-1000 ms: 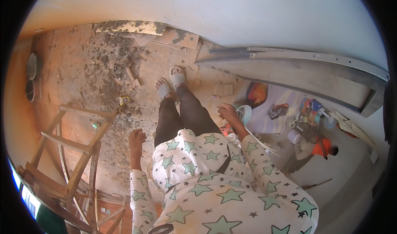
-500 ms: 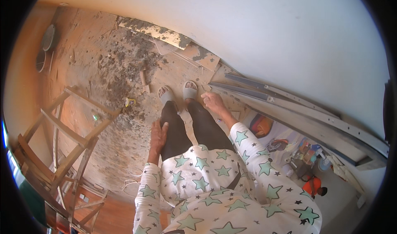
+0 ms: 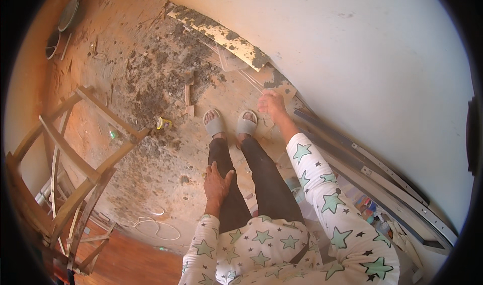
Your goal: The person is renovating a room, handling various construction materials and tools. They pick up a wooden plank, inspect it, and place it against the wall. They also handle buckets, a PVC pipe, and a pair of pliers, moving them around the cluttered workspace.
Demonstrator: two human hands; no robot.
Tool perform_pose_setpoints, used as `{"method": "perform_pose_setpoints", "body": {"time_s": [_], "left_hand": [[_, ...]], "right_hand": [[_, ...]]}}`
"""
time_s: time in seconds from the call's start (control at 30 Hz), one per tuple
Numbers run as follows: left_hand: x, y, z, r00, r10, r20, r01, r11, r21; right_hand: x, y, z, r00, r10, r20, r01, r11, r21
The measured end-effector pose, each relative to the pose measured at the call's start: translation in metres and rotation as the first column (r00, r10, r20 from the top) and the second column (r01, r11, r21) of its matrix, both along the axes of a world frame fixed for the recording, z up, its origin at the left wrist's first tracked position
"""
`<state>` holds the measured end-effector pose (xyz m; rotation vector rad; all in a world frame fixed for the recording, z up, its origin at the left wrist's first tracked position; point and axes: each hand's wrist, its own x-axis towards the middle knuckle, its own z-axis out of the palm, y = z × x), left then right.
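Floor [image 3: 168, 197]: dusty, with dark rubble toward its far edge.
Metal rails [image 3: 402, 198]: along the floor's right edge, by the wall; probably heavy and stiff, best held at 2 well-separated spots.
Wooden frame [image 3: 68, 146]: at the floor's left edge; likely rigid, gripped by a bar.
Splattered board [image 3: 216, 36]: at the floor's far edge; likely light and gritty, held by 2 opposite edges.
Thin strips [image 3: 251, 78]: near the right hand; probably bendy, breakable, held mid-length.
Left hand [image 3: 217, 184]: over 1 trouser leg, fingers together, thumb apart.
Right hand [image 3: 271, 105]: fingers curled; cannot tell whether around anything.
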<state>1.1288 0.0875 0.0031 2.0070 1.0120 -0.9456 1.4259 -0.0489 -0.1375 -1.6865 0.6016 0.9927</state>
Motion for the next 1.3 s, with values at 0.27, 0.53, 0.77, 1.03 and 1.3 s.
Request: {"method": "perform_pose_setpoints", "body": {"time_s": [0.27,0.53,0.77,1.03,1.3], "left_hand": [[-0.002,0.009,-0.009,0.999,0.043,-0.012,-0.043,0.999,0.002],[-0.006,0.019,-0.012,0.999,0.044,0.018,-0.044,0.999,0.012],[-0.003,0.024,-0.011,0.998,0.064,0.000,-0.064,0.998,-0.023],[-0.003,0.025,-0.014,0.999,0.041,0.002,-0.041,0.999,-0.010],[0.000,0.023,-0.015,0.999,0.047,-0.002,-0.047,0.999,-0.018]], "right_hand": [[0.041,0.039,-0.052,0.902,-0.424,-0.079,0.429,0.902,0.056],[0.059,0.053,-0.078,0.825,-0.558,-0.093,0.566,0.817,0.111],[0.060,0.056,-0.090,0.818,-0.570,-0.083,0.576,0.813,0.091],[0.068,0.060,-0.090,0.785,-0.603,-0.141,0.620,0.766,0.171],[0.074,0.081,-0.072,0.767,-0.631,-0.119,0.642,0.757,0.122]]}}
